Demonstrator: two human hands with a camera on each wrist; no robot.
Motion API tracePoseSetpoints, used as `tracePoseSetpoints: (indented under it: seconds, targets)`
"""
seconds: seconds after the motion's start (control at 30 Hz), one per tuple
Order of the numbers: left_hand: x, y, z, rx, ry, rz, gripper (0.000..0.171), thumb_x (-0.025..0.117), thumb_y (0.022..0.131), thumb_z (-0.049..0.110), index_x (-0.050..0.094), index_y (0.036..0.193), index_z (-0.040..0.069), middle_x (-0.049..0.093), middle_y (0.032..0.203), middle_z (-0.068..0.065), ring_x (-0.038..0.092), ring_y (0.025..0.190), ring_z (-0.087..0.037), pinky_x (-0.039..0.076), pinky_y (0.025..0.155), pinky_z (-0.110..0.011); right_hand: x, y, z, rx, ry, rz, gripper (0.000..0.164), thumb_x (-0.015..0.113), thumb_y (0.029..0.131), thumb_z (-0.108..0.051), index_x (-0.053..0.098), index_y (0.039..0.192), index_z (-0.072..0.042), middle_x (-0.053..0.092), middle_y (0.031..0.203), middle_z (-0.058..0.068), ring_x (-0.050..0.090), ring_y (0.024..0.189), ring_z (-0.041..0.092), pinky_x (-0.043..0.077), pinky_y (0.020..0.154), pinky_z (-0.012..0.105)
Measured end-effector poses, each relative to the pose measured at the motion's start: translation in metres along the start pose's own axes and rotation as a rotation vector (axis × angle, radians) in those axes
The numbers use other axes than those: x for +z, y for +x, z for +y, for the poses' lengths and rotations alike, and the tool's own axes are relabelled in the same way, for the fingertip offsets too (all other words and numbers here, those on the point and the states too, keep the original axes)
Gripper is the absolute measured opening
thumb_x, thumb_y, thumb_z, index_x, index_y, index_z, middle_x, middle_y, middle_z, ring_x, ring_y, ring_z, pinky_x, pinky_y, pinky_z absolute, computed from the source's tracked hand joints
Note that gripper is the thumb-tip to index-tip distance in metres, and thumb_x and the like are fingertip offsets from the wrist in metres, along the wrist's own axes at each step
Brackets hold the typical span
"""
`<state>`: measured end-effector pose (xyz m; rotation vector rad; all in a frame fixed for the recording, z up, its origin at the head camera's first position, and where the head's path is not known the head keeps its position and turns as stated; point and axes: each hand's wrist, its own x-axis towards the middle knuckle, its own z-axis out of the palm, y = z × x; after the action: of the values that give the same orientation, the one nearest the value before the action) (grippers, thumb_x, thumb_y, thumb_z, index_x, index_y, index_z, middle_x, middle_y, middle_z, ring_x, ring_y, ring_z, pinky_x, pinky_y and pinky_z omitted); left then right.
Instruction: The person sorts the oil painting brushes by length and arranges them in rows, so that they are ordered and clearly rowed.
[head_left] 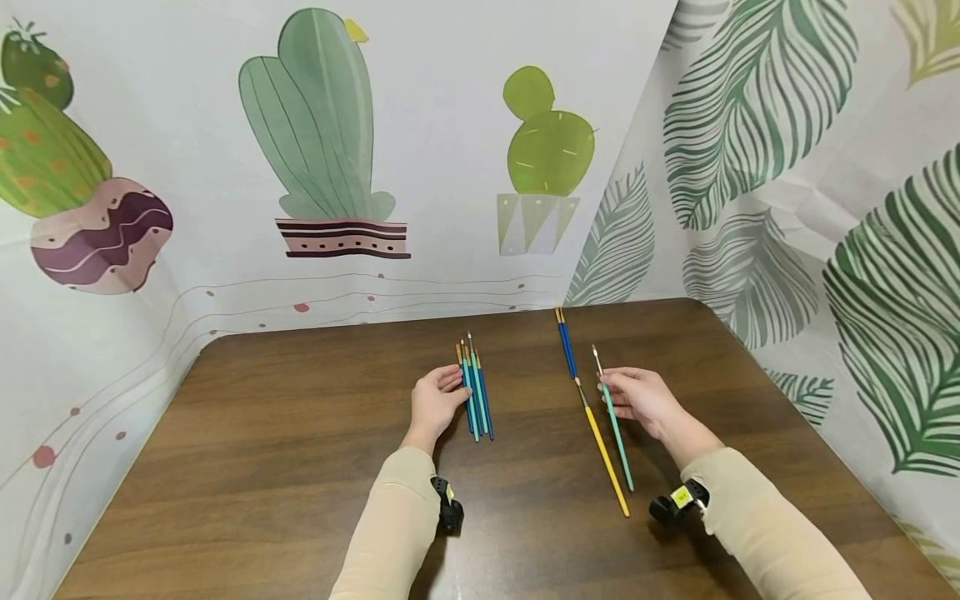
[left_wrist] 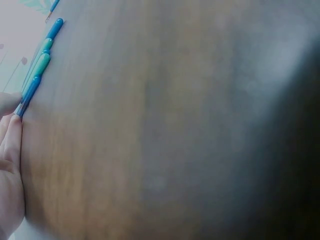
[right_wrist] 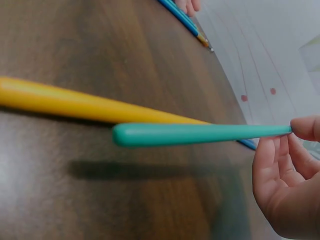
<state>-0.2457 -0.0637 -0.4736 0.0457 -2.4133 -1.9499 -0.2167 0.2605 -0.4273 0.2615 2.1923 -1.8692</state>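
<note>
In the head view my right hand [head_left: 637,400] pinches a teal paintbrush [head_left: 617,437] between thumb and fingers, bristles pointing away from me. The right wrist view shows its rounded handle end [right_wrist: 165,134] raised over the table, with a shadow below. Beside it lies a yellow paintbrush [head_left: 606,458], and beyond that are blue paintbrushes [head_left: 567,346] with gold ferrules. Further left, my left hand [head_left: 435,404] holds the side of a bundle of blue and teal paintbrushes [head_left: 480,400], its thumb over them. Only handle ends [left_wrist: 42,65] of that bundle show in the left wrist view.
Everything lies on a brown wooden table [head_left: 285,467]. A cloth wall [head_left: 450,125] printed with cacti and leaves stands along its back and right edges. Each wrist wears a small black camera [head_left: 448,507].
</note>
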Motion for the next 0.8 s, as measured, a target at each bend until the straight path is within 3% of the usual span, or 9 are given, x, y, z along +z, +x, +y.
tracePoseSetpoints:
  seconds: [0.4, 0.8]
  targets:
    - [0.001, 0.0, 0.0, -0.005, 0.0, 0.01, 0.044, 0.071, 0.081, -0.001, 0.058, 0.123, -0.004, 0.064, 0.121, -0.02, 0.062, 0.113, -0.029, 0.051, 0.097, -0.036, 0.002, 0.0, 0.011, 0.005, 0.017, -0.003, 0.046, 0.056, 0.093, -0.017, 0.046, 0.129, 0.01, 0.066, 0.079, -0.011, 0.06, 0.07, 0.003, 0.054, 0.059, 0.02]
    - [0.001, 0.002, -0.004, -0.013, 0.014, 0.017, 0.044, 0.071, 0.081, 0.001, 0.059, 0.123, -0.001, 0.064, 0.121, -0.017, 0.062, 0.113, -0.026, 0.051, 0.097, -0.034, 0.003, 0.003, 0.022, -0.016, -0.048, 0.021, 0.047, 0.057, 0.093, -0.015, 0.046, 0.129, 0.012, 0.069, 0.081, -0.008, 0.063, 0.069, 0.004, 0.057, 0.061, 0.02]
